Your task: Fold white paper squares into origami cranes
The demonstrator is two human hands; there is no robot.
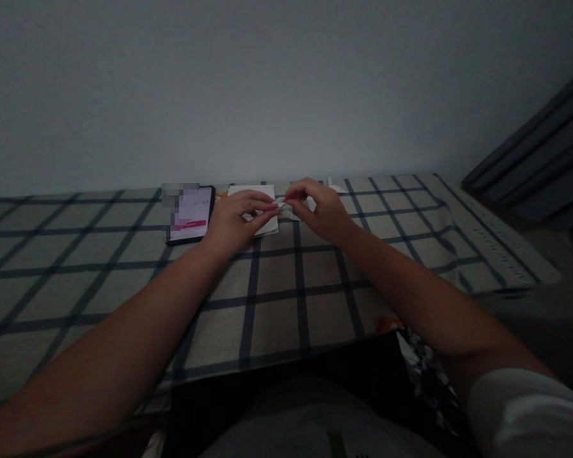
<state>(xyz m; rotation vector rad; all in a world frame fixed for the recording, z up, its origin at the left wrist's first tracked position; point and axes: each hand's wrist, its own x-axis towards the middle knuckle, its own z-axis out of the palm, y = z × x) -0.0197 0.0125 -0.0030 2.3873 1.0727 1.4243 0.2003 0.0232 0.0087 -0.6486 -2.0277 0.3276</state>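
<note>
Between my two hands is a small crumpled piece of white paper (289,214), pinched at its left by my left hand (236,219) and at its right by my right hand (318,207). Thumb and fingertips press together on both sides. My left hand partly covers a white sheet or pad (266,191) lying flat on the checked tablecloth (277,273). Just left of that hand lies a phone or tablet (193,213) with a lit screen and dark edge. The exact shape of the pinched paper is hard to make out in the dim light.
A white paper scrap (335,186) lies behind my right hand, near the wall (286,95). Something orange (221,194) shows beside the phone. Another orange patch (388,324) is at the table's front edge. A dark curtain (544,140) hangs at the right.
</note>
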